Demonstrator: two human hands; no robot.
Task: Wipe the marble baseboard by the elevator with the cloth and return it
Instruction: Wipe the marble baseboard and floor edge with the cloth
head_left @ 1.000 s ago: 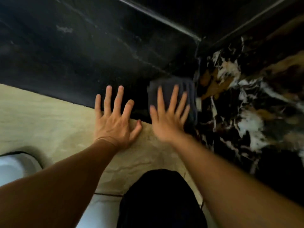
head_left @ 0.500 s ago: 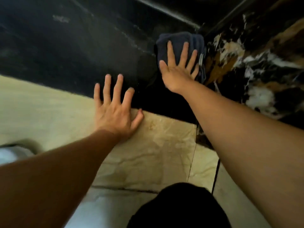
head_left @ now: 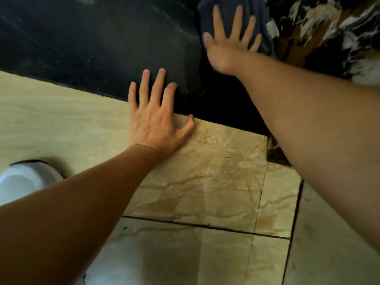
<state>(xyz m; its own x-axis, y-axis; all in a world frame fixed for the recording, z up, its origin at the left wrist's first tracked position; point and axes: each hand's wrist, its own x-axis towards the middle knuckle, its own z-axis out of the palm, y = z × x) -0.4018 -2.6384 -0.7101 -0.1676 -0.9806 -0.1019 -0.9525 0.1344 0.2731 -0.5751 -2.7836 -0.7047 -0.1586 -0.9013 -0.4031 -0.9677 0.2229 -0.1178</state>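
— What are we seeing underfoot?
— We are looking down at a beige marble floor (head_left: 205,182), glossy, with dark grout lines crossing it.
— And to the right?
— A dark, white-and-amber veined stone wall (head_left: 329,33) is rising there. A white rounded object (head_left: 22,179) is sitting at the left edge.

The right hand (head_left: 228,46) presses flat, fingers spread, on a dark blue cloth (head_left: 255,15) against the black marble baseboard (head_left: 98,44), close to the corner where brown-and-white veined marble (head_left: 329,33) begins. The left hand (head_left: 154,122) lies flat on the beige floor tile (head_left: 205,177), fingertips reaching onto the baseboard. A white rounded object (head_left: 24,179) sits at lower left
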